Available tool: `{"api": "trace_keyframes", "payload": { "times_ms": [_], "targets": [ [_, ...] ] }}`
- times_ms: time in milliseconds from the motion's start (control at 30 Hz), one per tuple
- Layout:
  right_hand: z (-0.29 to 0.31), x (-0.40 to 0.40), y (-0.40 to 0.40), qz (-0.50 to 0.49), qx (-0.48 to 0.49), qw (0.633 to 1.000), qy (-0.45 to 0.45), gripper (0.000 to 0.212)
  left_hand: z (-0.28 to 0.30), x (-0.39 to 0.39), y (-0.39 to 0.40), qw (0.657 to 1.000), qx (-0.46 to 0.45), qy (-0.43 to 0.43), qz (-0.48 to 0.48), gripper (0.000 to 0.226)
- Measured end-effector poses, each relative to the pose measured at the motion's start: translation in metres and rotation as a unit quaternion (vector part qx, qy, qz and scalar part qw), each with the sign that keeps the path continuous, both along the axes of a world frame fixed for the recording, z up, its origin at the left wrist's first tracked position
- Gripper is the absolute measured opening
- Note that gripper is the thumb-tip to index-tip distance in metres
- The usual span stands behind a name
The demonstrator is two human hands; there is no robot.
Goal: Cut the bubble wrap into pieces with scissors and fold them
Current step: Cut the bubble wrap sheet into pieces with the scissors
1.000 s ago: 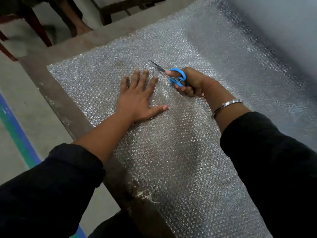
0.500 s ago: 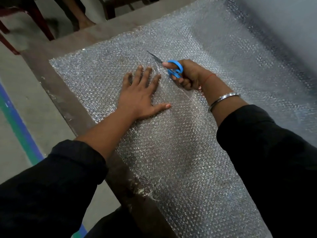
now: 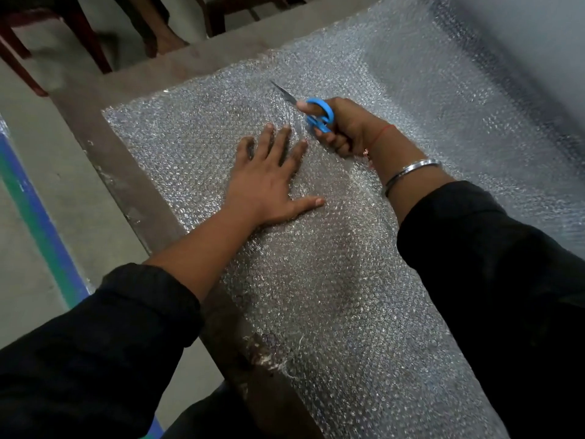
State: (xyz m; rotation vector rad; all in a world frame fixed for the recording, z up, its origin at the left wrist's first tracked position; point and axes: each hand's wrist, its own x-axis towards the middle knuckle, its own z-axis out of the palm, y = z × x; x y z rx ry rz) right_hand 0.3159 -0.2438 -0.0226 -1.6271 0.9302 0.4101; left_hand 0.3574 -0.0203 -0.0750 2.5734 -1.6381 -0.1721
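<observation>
A wide sheet of clear bubble wrap [image 3: 332,296] lies spread over a brown table [image 3: 133,185]. My left hand [image 3: 269,182] presses flat on the sheet with fingers spread. Just to its right, my right hand [image 3: 345,128] grips blue-handled scissors [image 3: 319,117]. Their metal blades point away from me to the upper left, low over the wrap. A cut line runs through the sheet from the scissors back toward me, between my two hands.
The table's bare left edge borders a concrete floor with a blue and green stripe [image 3: 41,223]. Red-brown chair legs [image 3: 85,36] and a person's foot [image 3: 167,42] are beyond the far table edge. More bubble wrap rises at the upper right [image 3: 474,74].
My right hand has pushed the scissors farther along the sheet, away from me. My left hand has stayed pressed flat beside the cut.
</observation>
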Motion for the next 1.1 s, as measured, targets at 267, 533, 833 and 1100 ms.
{"api": "trace_keyframes", "payload": {
  "times_ms": [267,533,833,1100],
  "targets": [
    [0.003,0.020,-0.006,0.006,-0.014,1.000,0.006,0.061,0.001,0.001,-0.001,1.000,0.003,-0.003,0.001,0.121],
    [0.006,0.039,0.002,-0.006,-0.011,1.000,0.005,0.063,0.002,0.001,-0.001,1.000,0.010,0.002,-0.001,0.121],
    [0.006,0.060,0.004,0.000,-0.012,1.000,-0.012,0.059,0.002,0.002,0.000,1.000,0.013,0.008,-0.007,0.122],
    [0.004,0.077,0.004,0.002,0.009,1.000,-0.011,0.062,-0.001,0.003,0.000,1.000,0.003,0.014,-0.011,0.122]
  ]
}}
